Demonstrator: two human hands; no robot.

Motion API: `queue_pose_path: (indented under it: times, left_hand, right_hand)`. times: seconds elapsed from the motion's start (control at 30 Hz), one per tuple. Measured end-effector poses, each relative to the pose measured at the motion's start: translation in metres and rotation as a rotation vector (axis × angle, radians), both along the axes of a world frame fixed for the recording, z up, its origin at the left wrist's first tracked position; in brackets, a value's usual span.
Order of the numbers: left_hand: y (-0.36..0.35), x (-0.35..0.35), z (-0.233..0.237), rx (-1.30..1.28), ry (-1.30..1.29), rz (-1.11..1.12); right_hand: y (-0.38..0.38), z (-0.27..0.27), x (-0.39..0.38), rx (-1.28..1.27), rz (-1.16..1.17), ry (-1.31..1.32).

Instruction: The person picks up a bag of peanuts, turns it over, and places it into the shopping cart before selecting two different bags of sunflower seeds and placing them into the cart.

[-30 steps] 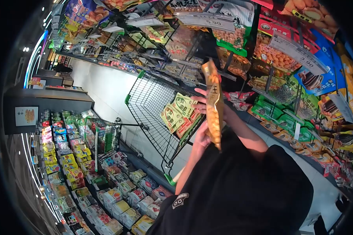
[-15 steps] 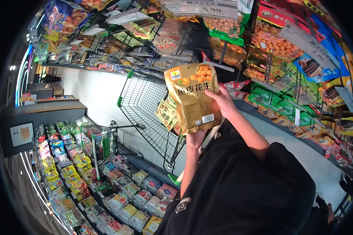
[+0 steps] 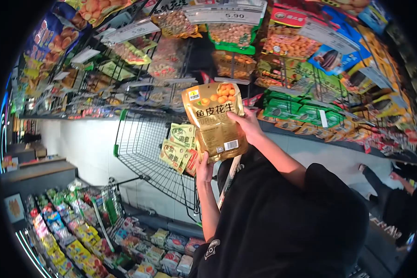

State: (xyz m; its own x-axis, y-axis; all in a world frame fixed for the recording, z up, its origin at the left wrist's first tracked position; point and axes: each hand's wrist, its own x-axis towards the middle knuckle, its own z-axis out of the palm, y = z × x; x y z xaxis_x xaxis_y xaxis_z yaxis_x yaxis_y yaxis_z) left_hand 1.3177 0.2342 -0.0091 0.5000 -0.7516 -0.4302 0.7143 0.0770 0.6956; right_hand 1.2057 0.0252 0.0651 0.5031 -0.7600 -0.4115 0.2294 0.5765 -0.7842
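A gold bag of coated peanuts (image 3: 213,125), printed with round orange nuts and a barcode, is held up in front of my body. My right hand (image 3: 246,124) grips its right edge, thumb across the front. At the bottom left corner, my left hand (image 3: 205,167) pinches the bag with its thumb on the front; the other fingers are behind it. Beyond the bag stands a wire shopping cart (image 3: 148,153) with a green-cornered rim. Inside the cart lie a few pale green and yellow snack packs (image 3: 175,155), partly covered by the bag.
Hanging snack bags (image 3: 231,37) with price labels (image 3: 224,15) fill the rack ahead. Low bins of packaged goods (image 3: 78,236) stand at lower left beside another cart (image 3: 107,208). Pale floor (image 3: 83,143) shows left of my cart. A person in dark clothes (image 3: 398,194) is at far right.
The view has swung, so the rack and cart appear shifted left. My left hand now shows at the bag's lower left corner, its thumb on the front. More packs show in the cart.
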Motion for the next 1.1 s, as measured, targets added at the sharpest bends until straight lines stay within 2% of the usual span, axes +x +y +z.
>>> queue_pose_path:
  times: [0.07,0.17,0.27,0.3,0.33,0.37,0.4,0.47,0.53,0.6,0.63,0.7,0.8,0.93,0.97,1.1]
  left_hand:
    - [0.003,0.007,-0.016,0.01,-0.012,-0.02]
    - [0.003,0.009,0.001,0.029,-0.032,-0.055]
    - [0.014,0.019,0.006,-0.068,-0.099,-0.18]
    - [0.017,0.021,0.003,-0.186,-0.035,-0.236]
    - [0.021,0.027,0.0,-0.395,0.141,-0.332]
    - [0.021,0.023,-0.006,-0.431,0.145,-0.308]
    - [0.016,0.016,0.015,-0.466,0.145,-0.28]
    - [-0.003,0.006,0.045,-0.299,0.056,-0.328]
    - [-0.013,-0.005,0.042,-0.146,-0.138,-0.419]
    - [-0.014,-0.021,0.026,-0.195,0.022,-0.359]
    - [-0.011,-0.023,0.018,-0.182,0.066,-0.377]
    - [-0.007,-0.025,0.004,-0.146,0.114,-0.35]
    - [-0.002,-0.027,0.007,-0.26,0.232,-0.352]
    - [-0.008,-0.028,0.002,-0.251,0.223,-0.37]
    - [-0.009,-0.028,0.0,-0.214,0.204,-0.343]
    - [-0.019,-0.03,0.001,-0.072,0.062,-0.236]
  right_hand:
    - [0.003,0.0,-0.002,0.005,-0.022,-0.033]
    - [0.01,0.0,-0.005,-0.019,-0.052,0.04]
    - [0.014,0.002,-0.001,0.008,-0.143,-0.064]
    - [0.013,0.001,-0.001,0.01,-0.093,-0.044]
    - [0.014,0.001,-0.001,0.088,-0.115,-0.061]
    - [0.017,-0.001,0.002,0.166,-0.132,-0.079]
    - [0.02,0.002,0.006,0.245,-0.145,-0.1]
    - [0.027,0.007,0.016,0.41,-0.07,-0.01]
    - [0.046,0.018,0.026,0.378,0.011,-0.124]
    - [0.041,-0.086,0.018,0.444,0.302,-0.628]
    - [0.047,-0.105,0.024,0.456,0.319,-0.776]
    - [0.054,-0.111,0.033,0.439,0.378,-1.034]
    - [0.056,-0.108,0.039,0.442,0.446,-1.101]
    - [0.04,-0.114,0.044,0.423,0.544,-1.091]
    - [0.037,-0.117,0.04,0.417,0.491,-0.962]
    - [0.006,-0.045,0.016,0.354,0.277,-0.542]
